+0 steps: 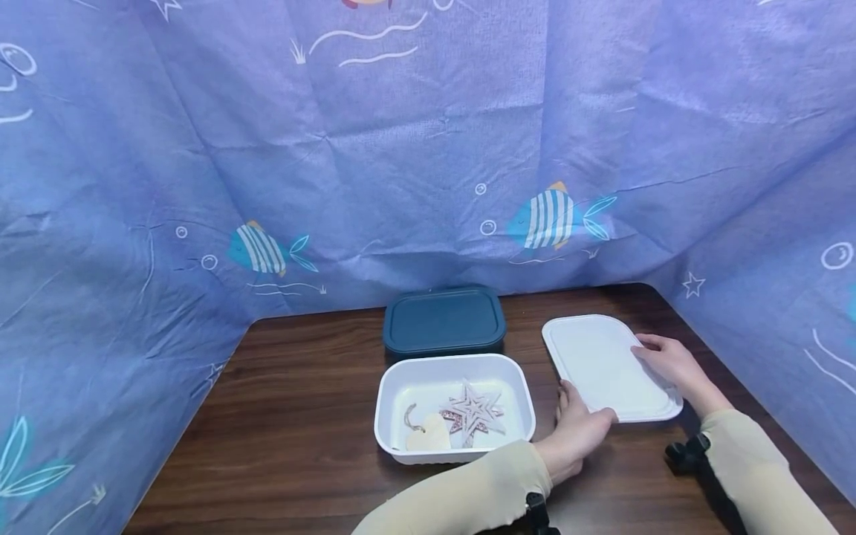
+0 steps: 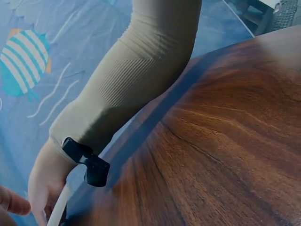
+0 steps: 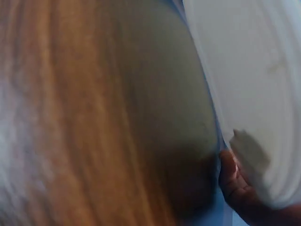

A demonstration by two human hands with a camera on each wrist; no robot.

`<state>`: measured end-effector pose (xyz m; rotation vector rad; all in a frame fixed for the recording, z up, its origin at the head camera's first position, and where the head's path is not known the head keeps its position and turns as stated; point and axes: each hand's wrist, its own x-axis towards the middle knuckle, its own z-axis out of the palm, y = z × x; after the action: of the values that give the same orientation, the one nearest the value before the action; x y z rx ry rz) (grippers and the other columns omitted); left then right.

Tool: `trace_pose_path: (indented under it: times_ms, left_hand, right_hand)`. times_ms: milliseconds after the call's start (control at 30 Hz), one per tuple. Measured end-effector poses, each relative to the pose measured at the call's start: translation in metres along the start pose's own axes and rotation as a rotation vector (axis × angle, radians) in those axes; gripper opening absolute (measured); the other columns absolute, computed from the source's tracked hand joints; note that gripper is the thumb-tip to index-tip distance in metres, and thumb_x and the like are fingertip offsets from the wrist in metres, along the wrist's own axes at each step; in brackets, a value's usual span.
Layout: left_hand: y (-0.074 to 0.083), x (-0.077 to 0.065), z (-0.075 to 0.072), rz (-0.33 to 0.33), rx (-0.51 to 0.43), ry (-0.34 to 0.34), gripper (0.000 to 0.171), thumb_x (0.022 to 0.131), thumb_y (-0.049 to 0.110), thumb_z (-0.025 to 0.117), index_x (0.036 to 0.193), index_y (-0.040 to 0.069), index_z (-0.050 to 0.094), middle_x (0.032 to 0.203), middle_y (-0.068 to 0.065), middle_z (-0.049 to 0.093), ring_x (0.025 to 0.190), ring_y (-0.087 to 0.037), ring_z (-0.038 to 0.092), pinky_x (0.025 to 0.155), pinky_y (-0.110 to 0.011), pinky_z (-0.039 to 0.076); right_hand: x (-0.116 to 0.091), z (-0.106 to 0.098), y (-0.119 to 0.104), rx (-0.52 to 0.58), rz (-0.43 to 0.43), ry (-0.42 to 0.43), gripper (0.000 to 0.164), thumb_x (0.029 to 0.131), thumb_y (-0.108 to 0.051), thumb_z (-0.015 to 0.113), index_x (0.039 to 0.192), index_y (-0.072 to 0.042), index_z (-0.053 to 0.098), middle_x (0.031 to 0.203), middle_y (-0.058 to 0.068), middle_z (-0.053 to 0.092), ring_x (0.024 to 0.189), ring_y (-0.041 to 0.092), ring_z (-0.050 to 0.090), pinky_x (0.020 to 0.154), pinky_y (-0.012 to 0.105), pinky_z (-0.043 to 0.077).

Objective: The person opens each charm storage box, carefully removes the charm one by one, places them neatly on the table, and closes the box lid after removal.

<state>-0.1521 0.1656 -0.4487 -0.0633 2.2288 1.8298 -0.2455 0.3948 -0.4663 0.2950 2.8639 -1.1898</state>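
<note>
A white rectangular lid (image 1: pixel 597 364) with rounded corners is held at the right side of the table, tilted in the head view. The left hand (image 1: pixel 576 427) grips its near left edge, with the thumb along the rim and the other fingers at the side. Across from it, the right hand (image 1: pixel 675 368) grips the right edge, its lower fingers hidden by the lid. In the right wrist view a broad face of the lid (image 3: pixel 249 61) shows. Left of the hands stands an uncovered white container (image 1: pixel 388 394), holding star ornaments (image 1: pixel 473 409) and a pale heart ornament (image 1: pixel 429 434) with a string loop.
Behind the white container sits a dark blue box with its lid on (image 1: pixel 444 319). The dark wood table (image 1: pixel 301 416) meets a blue fish-print cloth (image 1: pixel 401 186) at the back and sides. The left forearm passes close by the white container's near right corner.
</note>
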Motion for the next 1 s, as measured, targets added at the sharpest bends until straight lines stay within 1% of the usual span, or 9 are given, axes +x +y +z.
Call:
trace_pose_path:
  times_ms: [100, 233, 367, 467, 567, 667, 800, 900, 1000]
  left_hand:
    - [-0.001, 0.0, 0.0, -0.006, 0.001, -0.019, 0.098, 0.068, 0.012, 0.068, 0.156, -0.004, 0.027, 0.162, -0.019, 0.024, 0.149, -0.037, 0.019, 0.119, -0.052, 0.018]
    - [-0.003, -0.001, 0.0, -0.001, 0.007, -0.034, 0.094, 0.069, 0.011, 0.068, 0.154, -0.005, 0.031, 0.163, -0.017, 0.021, 0.149, -0.036, 0.017, 0.12, -0.051, 0.018]
    - [-0.004, -0.002, -0.002, 0.008, 0.036, -0.047, 0.09, 0.07, 0.011, 0.07, 0.152, -0.005, 0.036, 0.163, -0.016, 0.019, 0.15, -0.035, 0.017, 0.12, -0.05, 0.018]
    - [-0.004, -0.003, -0.005, 0.023, 0.071, -0.069, 0.088, 0.071, 0.011, 0.071, 0.151, -0.005, 0.038, 0.164, -0.015, 0.018, 0.151, -0.033, 0.014, 0.121, -0.048, 0.015]
    - [-0.005, -0.003, -0.007, 0.041, 0.121, -0.098, 0.087, 0.072, 0.013, 0.072, 0.151, -0.003, 0.041, 0.163, -0.012, 0.02, 0.151, -0.029, 0.013, 0.122, -0.045, 0.014]
    - [-0.007, -0.004, -0.009, 0.087, 0.225, -0.147, 0.085, 0.073, 0.016, 0.072, 0.152, 0.002, 0.042, 0.161, -0.009, 0.025, 0.151, -0.025, 0.016, 0.121, -0.04, 0.017]
    - [-0.006, -0.01, -0.011, 0.227, 0.483, -0.258, 0.082, 0.081, 0.027, 0.072, 0.155, 0.01, 0.04, 0.16, -0.005, 0.03, 0.15, -0.021, 0.02, 0.119, -0.033, 0.022]
    - [-0.005, -0.015, -0.011, 0.335, 0.687, -0.335, 0.079, 0.087, 0.036, 0.07, 0.156, 0.015, 0.039, 0.16, -0.002, 0.031, 0.149, -0.018, 0.024, 0.117, -0.029, 0.026]
    - [-0.005, -0.017, -0.007, 0.399, 0.848, -0.383, 0.076, 0.091, 0.044, 0.066, 0.157, 0.019, 0.038, 0.16, 0.0, 0.031, 0.148, -0.014, 0.025, 0.115, -0.027, 0.027]
  right_hand:
    - [-0.001, -0.001, 0.0, -0.037, 0.0, -0.016, 0.064, 0.104, -0.029, 0.05, 0.143, 0.02, 0.036, 0.144, 0.046, 0.031, 0.132, 0.06, 0.032, 0.106, 0.066, 0.032]
    - [-0.001, -0.005, -0.002, -0.111, 0.008, -0.042, 0.066, 0.1, -0.027, 0.055, 0.141, 0.022, 0.036, 0.137, 0.046, 0.039, 0.122, 0.058, 0.047, 0.096, 0.061, 0.045]
    - [0.002, -0.011, -0.004, -0.148, 0.032, -0.094, 0.072, 0.096, -0.026, 0.06, 0.141, 0.023, 0.032, 0.132, 0.047, 0.043, 0.101, 0.048, 0.064, 0.085, 0.054, 0.054]
    - [0.004, -0.014, -0.005, -0.146, 0.044, -0.13, 0.075, 0.095, -0.026, 0.062, 0.143, 0.022, 0.031, 0.131, 0.047, 0.043, 0.091, 0.042, 0.068, 0.079, 0.05, 0.056]
    - [0.004, -0.015, -0.006, -0.135, 0.044, -0.145, 0.075, 0.094, -0.025, 0.063, 0.143, 0.021, 0.03, 0.13, 0.047, 0.043, 0.09, 0.039, 0.068, 0.075, 0.047, 0.058]
    - [0.003, -0.014, -0.007, -0.122, 0.039, -0.141, 0.072, 0.093, -0.021, 0.061, 0.142, 0.022, 0.03, 0.124, 0.046, 0.048, 0.083, 0.033, 0.069, 0.071, 0.043, 0.059]
    - [0.002, -0.01, -0.01, -0.072, 0.056, -0.135, 0.075, 0.092, -0.017, 0.059, 0.143, 0.023, 0.024, 0.098, 0.037, 0.056, 0.071, 0.026, 0.066, 0.063, 0.038, 0.06]
    - [0.002, -0.007, -0.011, -0.035, 0.054, -0.121, 0.081, 0.09, -0.016, 0.054, 0.144, 0.027, 0.011, 0.086, 0.03, 0.055, 0.061, 0.024, 0.064, 0.058, 0.038, 0.06]
    - [0.002, -0.007, -0.011, -0.028, 0.036, -0.109, 0.083, 0.089, -0.015, 0.048, 0.142, 0.03, 0.003, 0.081, 0.029, 0.057, 0.055, 0.023, 0.064, 0.054, 0.039, 0.059]
